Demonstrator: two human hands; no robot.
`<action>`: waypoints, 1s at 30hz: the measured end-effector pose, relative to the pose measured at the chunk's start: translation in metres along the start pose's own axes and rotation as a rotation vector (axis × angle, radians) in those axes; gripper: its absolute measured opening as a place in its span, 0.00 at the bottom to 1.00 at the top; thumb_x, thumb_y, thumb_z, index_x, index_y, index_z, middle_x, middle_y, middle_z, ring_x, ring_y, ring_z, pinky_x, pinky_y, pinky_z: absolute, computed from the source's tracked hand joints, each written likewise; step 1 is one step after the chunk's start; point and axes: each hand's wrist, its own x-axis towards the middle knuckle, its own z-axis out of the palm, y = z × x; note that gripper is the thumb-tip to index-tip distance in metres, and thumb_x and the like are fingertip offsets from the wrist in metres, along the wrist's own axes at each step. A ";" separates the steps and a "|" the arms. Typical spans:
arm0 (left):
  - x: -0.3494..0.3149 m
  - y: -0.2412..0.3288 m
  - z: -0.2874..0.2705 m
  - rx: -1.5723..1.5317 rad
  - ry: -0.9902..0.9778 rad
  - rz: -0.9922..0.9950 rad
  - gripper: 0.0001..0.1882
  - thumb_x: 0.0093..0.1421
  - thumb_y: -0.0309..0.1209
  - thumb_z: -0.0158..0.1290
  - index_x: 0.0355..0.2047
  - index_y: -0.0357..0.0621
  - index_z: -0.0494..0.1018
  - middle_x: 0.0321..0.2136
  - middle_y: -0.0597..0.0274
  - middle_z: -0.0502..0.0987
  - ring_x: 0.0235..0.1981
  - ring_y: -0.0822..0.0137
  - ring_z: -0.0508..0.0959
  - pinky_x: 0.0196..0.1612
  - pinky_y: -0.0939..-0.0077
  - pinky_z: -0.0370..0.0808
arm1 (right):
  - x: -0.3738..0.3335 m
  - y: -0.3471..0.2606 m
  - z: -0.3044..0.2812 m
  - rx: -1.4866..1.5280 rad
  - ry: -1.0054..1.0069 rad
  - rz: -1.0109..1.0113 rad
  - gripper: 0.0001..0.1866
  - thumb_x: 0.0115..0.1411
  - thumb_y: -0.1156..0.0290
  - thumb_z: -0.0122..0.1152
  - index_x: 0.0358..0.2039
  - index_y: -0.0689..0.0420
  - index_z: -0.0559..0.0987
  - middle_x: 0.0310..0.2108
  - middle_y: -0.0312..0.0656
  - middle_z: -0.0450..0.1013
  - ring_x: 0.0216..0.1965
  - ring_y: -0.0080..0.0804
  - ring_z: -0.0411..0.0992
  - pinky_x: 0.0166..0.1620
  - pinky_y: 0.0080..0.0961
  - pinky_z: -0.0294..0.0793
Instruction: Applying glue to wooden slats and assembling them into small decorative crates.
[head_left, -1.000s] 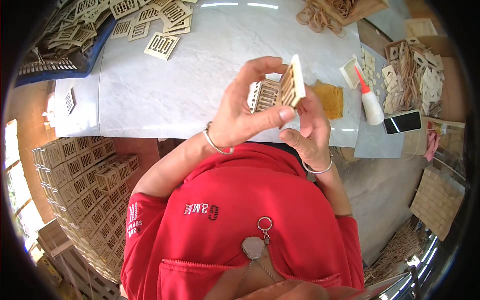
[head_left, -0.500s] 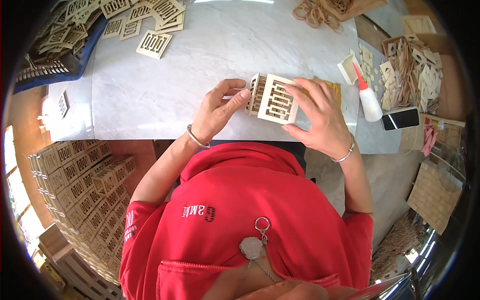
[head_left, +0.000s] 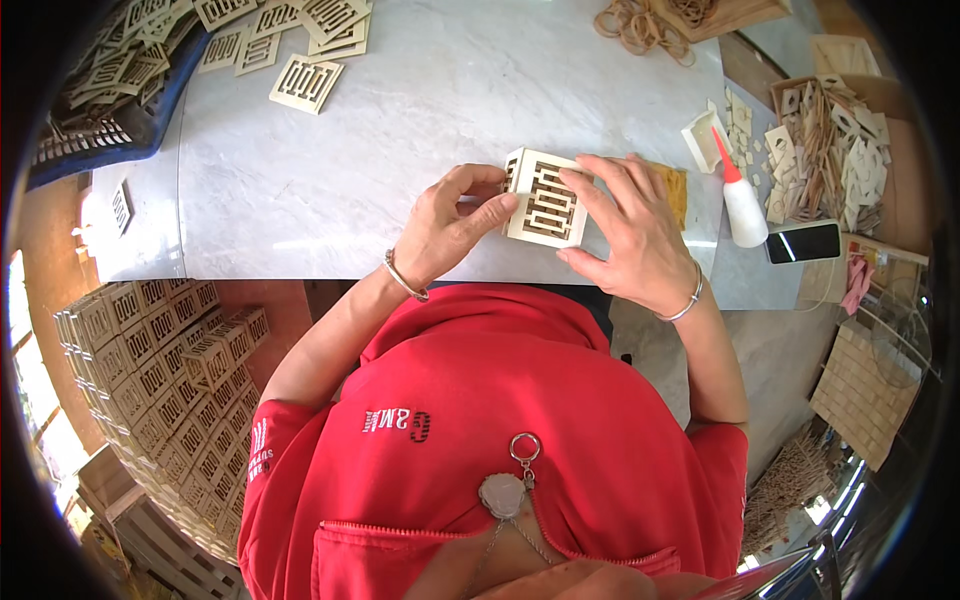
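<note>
Between my two hands is a small pale wooden box with cut-out lattice sides (head_left: 549, 203), standing near the front of the marble-patterned table (head_left: 350, 190). My left hand (head_left: 455, 215) grips its left side, thumb and fingers closed against the edge. On the right, my right hand (head_left: 635, 225) holds the box, fingers over the upper right corner of the lattice panel and thumb at the lower right. The panel facing up sits flush against the neighbouring side. The box's inside and far sides are hidden.
A blue crate (head_left: 160, 150) of lattice panels stands at upper left, with loose panels (head_left: 306, 84) beside it. To the right are a white glue bottle with a red tip (head_left: 742, 208), a phone (head_left: 803, 243) and a box of wooden pieces (head_left: 845, 150). Stacked lattice boxes (head_left: 170, 390) rise at lower left.
The lattice panel in my right hand has come left and now meets the rest of the box, closing the gap. My left hand has shifted slightly right.
</note>
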 end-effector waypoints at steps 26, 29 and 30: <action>0.002 -0.001 -0.004 0.080 -0.040 -0.014 0.24 0.57 0.41 0.55 0.44 0.31 0.71 0.37 0.48 0.77 0.41 0.60 0.77 0.42 0.70 0.76 | -0.032 0.009 0.071 1.284 0.218 0.620 0.28 0.58 0.63 0.59 0.52 0.70 0.65 0.49 0.50 0.68 0.50 0.32 0.67 0.50 0.25 0.70; -0.002 0.002 -0.003 0.075 -0.054 -0.027 0.23 0.57 0.40 0.55 0.43 0.30 0.71 0.36 0.46 0.77 0.40 0.61 0.77 0.42 0.71 0.76 | -0.032 0.002 0.068 1.322 0.239 0.609 0.26 0.59 0.65 0.58 0.51 0.70 0.66 0.47 0.48 0.69 0.48 0.31 0.69 0.50 0.25 0.70; -0.005 0.001 -0.003 0.079 -0.054 -0.027 0.23 0.57 0.40 0.55 0.43 0.30 0.71 0.36 0.46 0.77 0.40 0.61 0.77 0.42 0.71 0.76 | -0.034 0.000 0.068 1.347 0.217 0.622 0.26 0.59 0.65 0.58 0.51 0.70 0.66 0.47 0.48 0.69 0.48 0.31 0.69 0.50 0.25 0.70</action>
